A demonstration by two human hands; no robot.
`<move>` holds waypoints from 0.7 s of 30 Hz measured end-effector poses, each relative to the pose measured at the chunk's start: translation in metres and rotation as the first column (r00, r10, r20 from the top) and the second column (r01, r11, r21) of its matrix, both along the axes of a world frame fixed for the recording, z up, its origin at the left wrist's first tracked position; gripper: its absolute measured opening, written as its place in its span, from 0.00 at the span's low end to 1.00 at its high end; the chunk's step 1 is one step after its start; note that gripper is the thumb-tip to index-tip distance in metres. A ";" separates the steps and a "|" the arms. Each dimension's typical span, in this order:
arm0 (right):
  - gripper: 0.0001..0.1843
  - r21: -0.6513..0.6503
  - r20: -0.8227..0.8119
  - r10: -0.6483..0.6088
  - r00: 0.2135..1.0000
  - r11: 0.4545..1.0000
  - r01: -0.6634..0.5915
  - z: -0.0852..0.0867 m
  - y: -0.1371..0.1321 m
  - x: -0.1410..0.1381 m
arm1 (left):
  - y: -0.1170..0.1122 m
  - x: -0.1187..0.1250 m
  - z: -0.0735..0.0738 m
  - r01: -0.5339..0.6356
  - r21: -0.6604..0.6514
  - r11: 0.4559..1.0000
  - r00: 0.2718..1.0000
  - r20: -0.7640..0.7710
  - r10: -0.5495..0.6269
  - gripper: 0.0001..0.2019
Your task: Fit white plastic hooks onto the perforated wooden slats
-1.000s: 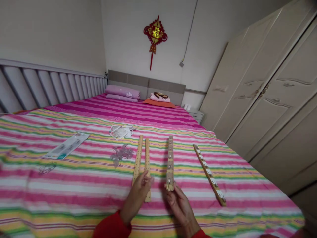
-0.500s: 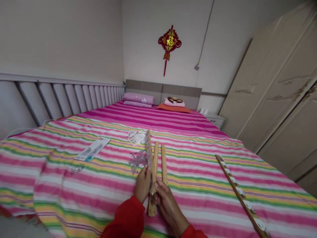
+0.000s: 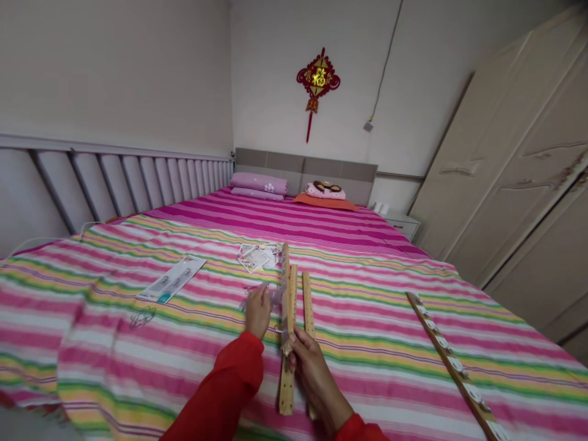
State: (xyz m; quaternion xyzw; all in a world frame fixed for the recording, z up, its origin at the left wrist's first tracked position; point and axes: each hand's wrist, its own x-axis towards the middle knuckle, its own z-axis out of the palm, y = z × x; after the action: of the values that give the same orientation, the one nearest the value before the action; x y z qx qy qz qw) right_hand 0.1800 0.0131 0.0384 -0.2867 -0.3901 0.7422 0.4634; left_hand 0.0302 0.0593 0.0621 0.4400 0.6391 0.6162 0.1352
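Observation:
My right hand grips the near end of a wooden strip with clear hooks, held up on edge above the striped bedspread. Under it lie two bare perforated wooden strips, side by side. My left hand reaches to the left of them onto a small heap of clear plastic hooks; its fingers are curled on the heap, and what they hold is hidden. Both sleeves are red.
Another wooden strip with white hooks lies at the right on the bed. A printed card and clear packets lie further left and back. Pillows are at the headboard, a wardrobe stands at the right.
The view swung right, then steadied. My right hand carried the hooked strip leftward over the two bare strips. My left hand left the strips and moved forward onto the heap of clear hooks.

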 end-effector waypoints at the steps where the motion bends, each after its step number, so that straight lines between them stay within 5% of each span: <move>1: 0.28 0.011 0.016 -0.008 1.000 1.000 0.008 -0.001 0.003 -0.001 | -0.002 0.002 0.005 0.002 -0.006 1.000 0.998 -0.062 -0.002 0.19; 5: 0.29 0.030 0.046 -0.052 0.998 0.998 0.050 -0.003 0.013 -0.002 | -0.022 0.023 0.012 0.020 -0.073 0.997 0.993 -0.118 -0.028 0.22; 9: 0.30 0.053 0.073 -0.046 0.996 0.998 0.042 -0.004 0.015 -0.002 | -0.044 0.042 -0.001 0.096 -0.086 0.992 0.988 -0.110 -0.105 0.21; 16: 0.32 0.030 0.053 -0.040 0.998 0.999 0.039 -0.007 0.011 0.005 | -0.037 0.028 -0.022 0.257 -0.050 0.965 0.946 0.217 -0.241 0.20; 18: 0.32 0.017 0.057 -0.037 0.998 0.999 0.036 -0.008 0.010 0.010 | -0.034 0.017 -0.026 0.230 -0.086 0.969 0.960 0.182 -0.212 0.20; 21: 0.34 -0.006 0.063 -0.025 0.998 1.000 0.026 -0.011 0.004 0.017 | -0.030 0.005 -0.025 0.189 -0.123 0.974 0.978 -0.067 -0.198 0.19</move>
State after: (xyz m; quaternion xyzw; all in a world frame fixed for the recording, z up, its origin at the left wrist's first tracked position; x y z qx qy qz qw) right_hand 0.1971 0.0175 0.0274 -0.3163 -0.3983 0.7281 0.4595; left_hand 0.0351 0.0290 0.0370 0.5157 0.6326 0.5440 0.1946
